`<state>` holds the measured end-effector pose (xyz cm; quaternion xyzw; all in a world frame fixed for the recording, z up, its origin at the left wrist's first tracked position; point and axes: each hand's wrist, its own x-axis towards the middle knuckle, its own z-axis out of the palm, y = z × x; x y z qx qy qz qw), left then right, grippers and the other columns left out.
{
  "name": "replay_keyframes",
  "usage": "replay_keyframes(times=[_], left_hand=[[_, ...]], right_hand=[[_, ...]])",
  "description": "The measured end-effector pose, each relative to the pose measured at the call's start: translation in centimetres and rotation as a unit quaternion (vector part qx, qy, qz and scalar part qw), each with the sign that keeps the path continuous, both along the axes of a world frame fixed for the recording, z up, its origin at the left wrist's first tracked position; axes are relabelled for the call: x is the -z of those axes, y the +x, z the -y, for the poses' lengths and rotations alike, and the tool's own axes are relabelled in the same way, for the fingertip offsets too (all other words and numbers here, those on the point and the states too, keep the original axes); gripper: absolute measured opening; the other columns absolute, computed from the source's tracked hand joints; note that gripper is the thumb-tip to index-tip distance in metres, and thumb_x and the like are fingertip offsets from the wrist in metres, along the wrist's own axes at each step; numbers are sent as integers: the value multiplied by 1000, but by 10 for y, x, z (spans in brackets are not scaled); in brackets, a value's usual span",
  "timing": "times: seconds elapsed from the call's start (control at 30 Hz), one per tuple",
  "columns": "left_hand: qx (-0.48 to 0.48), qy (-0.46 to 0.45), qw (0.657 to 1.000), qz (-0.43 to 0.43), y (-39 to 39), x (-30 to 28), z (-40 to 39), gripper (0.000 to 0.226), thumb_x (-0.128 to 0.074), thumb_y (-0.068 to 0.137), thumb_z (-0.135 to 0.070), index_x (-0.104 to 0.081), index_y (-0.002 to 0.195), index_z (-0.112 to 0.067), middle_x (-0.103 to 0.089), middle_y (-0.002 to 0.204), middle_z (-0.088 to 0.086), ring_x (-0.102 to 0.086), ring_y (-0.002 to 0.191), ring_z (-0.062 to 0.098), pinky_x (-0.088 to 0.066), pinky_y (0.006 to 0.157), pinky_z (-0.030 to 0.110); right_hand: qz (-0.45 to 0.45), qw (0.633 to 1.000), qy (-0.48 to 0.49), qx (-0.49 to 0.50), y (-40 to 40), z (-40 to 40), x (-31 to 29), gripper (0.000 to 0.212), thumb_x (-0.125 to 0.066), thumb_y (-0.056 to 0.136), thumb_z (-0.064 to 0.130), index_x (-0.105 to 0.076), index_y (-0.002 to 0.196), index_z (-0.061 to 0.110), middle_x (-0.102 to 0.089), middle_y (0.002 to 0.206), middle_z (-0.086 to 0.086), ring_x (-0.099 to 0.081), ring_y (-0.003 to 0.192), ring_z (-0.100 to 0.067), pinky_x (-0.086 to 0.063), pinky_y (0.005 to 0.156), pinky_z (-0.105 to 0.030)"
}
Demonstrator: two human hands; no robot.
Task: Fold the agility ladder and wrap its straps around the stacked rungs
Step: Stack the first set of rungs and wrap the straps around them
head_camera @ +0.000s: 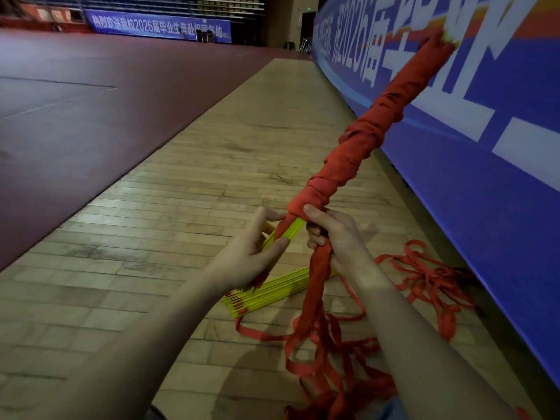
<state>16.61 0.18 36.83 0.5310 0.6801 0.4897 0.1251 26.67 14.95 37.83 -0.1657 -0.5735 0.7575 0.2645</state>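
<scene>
A stack of yellow rungs [292, 230] is held up at a slant, most of its length wound in red strap [363, 134] up to its far tip at the upper right. My left hand [251, 253] grips the bare yellow lower part of the stack. My right hand [330, 231] grips a bunch of red strap [319, 268] right beside the stack, just under the last wound turn. From that hand the straps hang down to the floor. A second stack of yellow rungs [272, 291] lies flat on the floor under my hands.
Loose red straps [424, 274] lie tangled on the wooden floor [188, 183] to the right and below my arms. A blue banner wall [485, 183] runs along the right side. A dark red court surface [91, 101] spreads to the left.
</scene>
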Motion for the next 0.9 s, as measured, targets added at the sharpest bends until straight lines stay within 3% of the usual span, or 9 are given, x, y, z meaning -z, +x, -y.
replay_keyframes(times=[0.13,0.23,0.37,0.43,0.53,0.67,0.77,0.9], left_hand=[[-107,26,988,-110,7,6,-3,26,-53,86,-42,-46,112,-43,-58,72,-5,-56,68,7,-43,76,37],[-184,20,966,-183,8,10,-6,30,-54,90,-41,-51,118,-33,-50,66,-12,-56,73,11,-33,79,38],[-245,14,938,-244,5,14,-9,38,-39,84,-55,-41,120,-40,-61,100,-2,-58,94,25,-34,80,40],[-266,21,934,-238,3,12,-12,46,-46,84,-52,-40,126,-34,-61,109,0,-58,100,28,-37,82,44],[-279,38,935,-214,6,14,-16,61,-62,80,-41,-44,133,-16,-61,110,5,-58,103,30,-36,83,45],[-285,10,917,-279,6,23,-18,67,-67,78,-38,-45,133,-6,-62,106,9,-60,95,32,-38,75,43],[-290,-6,893,-343,7,26,-18,65,-52,77,-46,-49,128,-6,-62,99,8,-60,88,30,-40,68,38],[-296,13,884,-362,5,25,-18,61,-49,77,-46,-52,124,-8,-60,96,9,-59,85,31,-40,66,36]], right_hand=[[37,999,11,-27,-1,-1,0,26,-63,86,30,-52,69,14,-44,54,1,-38,40,-9,-35,44,-23],[81,996,39,-23,-3,2,1,32,-58,92,33,-56,73,7,-47,53,-3,-42,37,-13,-42,41,-23],[101,987,50,-116,0,6,4,24,-53,95,21,-57,87,-1,-53,57,-8,-50,39,-15,-52,47,-27],[102,981,81,-145,3,6,6,13,-52,95,11,-57,91,0,-54,58,-7,-51,39,-14,-52,48,-26],[90,986,96,-104,1,3,6,11,-52,93,7,-57,87,0,-52,58,-5,-46,38,-11,-43,43,-22],[115,986,120,-30,-6,6,9,29,-56,94,26,-58,74,5,-42,48,1,-31,35,-8,-24,38,-20],[132,977,165,40,-10,9,11,40,-60,92,34,-55,64,6,-41,42,1,-31,32,-8,-24,37,-21],[129,970,183,96,-14,10,12,43,-63,90,34,-53,55,11,-44,40,3,-36,34,-7,-27,38,-22]])
